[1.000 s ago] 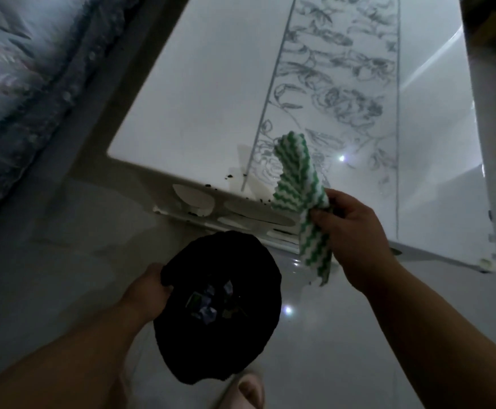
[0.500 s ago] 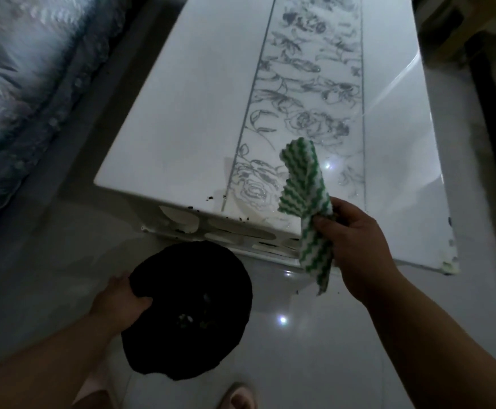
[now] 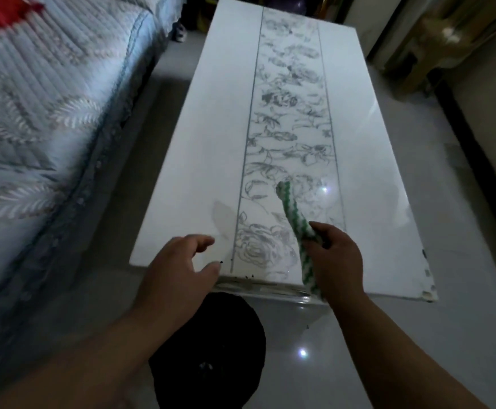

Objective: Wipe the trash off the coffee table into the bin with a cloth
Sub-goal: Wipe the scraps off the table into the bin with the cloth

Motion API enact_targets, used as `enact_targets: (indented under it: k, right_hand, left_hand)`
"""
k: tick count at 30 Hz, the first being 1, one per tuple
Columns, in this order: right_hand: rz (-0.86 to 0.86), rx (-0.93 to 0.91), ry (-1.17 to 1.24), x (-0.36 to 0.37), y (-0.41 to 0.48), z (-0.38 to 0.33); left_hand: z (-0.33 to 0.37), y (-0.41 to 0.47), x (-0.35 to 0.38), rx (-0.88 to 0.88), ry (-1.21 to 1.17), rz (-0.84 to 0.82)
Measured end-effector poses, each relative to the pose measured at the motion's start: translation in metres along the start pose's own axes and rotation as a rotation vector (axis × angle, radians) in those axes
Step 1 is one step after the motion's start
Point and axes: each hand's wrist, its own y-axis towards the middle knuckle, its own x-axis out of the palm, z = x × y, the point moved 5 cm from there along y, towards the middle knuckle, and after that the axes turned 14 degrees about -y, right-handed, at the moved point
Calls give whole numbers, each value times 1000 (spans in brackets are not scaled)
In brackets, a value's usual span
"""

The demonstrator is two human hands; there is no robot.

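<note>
Table (image 3: 187,143) nearly clean; crumbs (image 3: 249,277) dot its near edge, above the bin (image 3: 211,349). Right hand (image 3: 338,261) grips the cloth (image 3: 295,222); left hand (image 3: 178,273) hovers loose, empty.

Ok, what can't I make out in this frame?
All in the head view:
- Bin: left side hidden by the left forearm, near rim cut off by the bottom edge, contents too dark to identify.
- Specks at the coffee table's near edge: too small to identify.
- Cloth: middle hidden inside the right hand.
- Left hand: contact with the table unclear.
</note>
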Motion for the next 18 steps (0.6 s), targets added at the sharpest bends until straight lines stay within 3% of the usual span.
enact_targets:
  k: [7, 15, 18]
  right_hand:
    - [119, -137, -391, 18, 39, -16]
    - [-453, -90, -674, 93, 51, 27]
    - [-498, -138, -765, 106, 47, 40]
  left_hand:
    - [53, 19, -26, 140, 82, -31]
    - [33, 37, -9, 117, 189, -127]
    - [17, 39, 8, 85, 230, -206]
